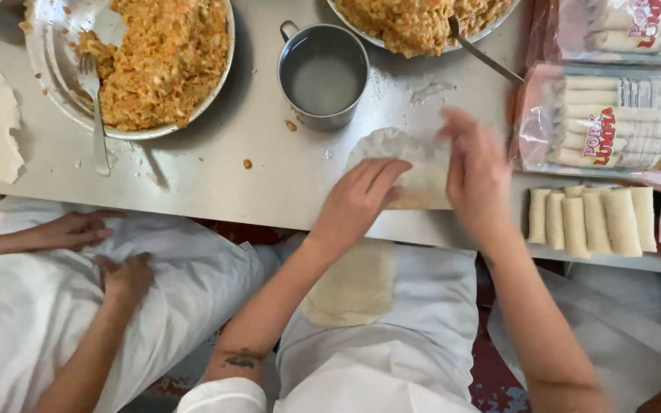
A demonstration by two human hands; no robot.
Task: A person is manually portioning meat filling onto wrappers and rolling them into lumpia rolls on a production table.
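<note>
Your left hand [357,200] presses flat — fingers together — on the thin pale round wrapper [395,145], your right hand [474,174] (blurred) spread at its edge.

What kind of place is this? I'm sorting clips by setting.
Probably a small food-prep kitchen making spring rolls by hand: bowls of filling on a metal table, a row of finished rolls, sealed packs, and hands flattening a wrapper.

My left hand [357,200] lies palm down, fingers extended together and pointing up and right. My right hand [474,172], blurred, hovers just beside it, fingers loosely spread. Both forearms are bare, the left one tattooed.
</note>
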